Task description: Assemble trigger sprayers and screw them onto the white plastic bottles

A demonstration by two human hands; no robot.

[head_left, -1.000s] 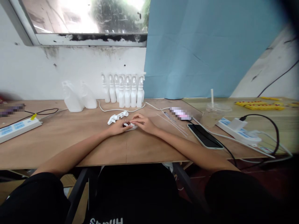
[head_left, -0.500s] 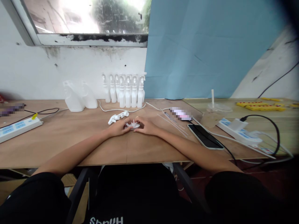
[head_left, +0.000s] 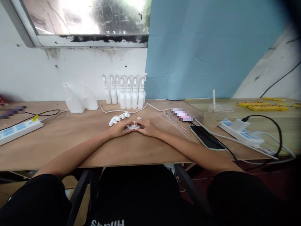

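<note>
Both my hands rest together on the wooden table (head_left: 70,144) near its middle. My left hand (head_left: 119,128) and my right hand (head_left: 148,128) pinch a small white plastic part (head_left: 133,126) between their fingertips. A tiny white ring (head_left: 139,118) lies on the table just behind the part. A white spray trigger head (head_left: 118,118) lies on its side behind my left hand. Thin white tubes (head_left: 174,125) lie to the right of my right hand.
A row of white spray bottles (head_left: 125,92) and two larger white bottles (head_left: 80,98) stand by the back wall. A phone (head_left: 206,137), a lidded cup with a straw (head_left: 215,111) and a power strip (head_left: 240,131) lie right; another power strip (head_left: 20,128) lies left.
My right hand has slid back off the white part, so the part now shows between my fingertips. The small white ring has come into sight behind it.
</note>
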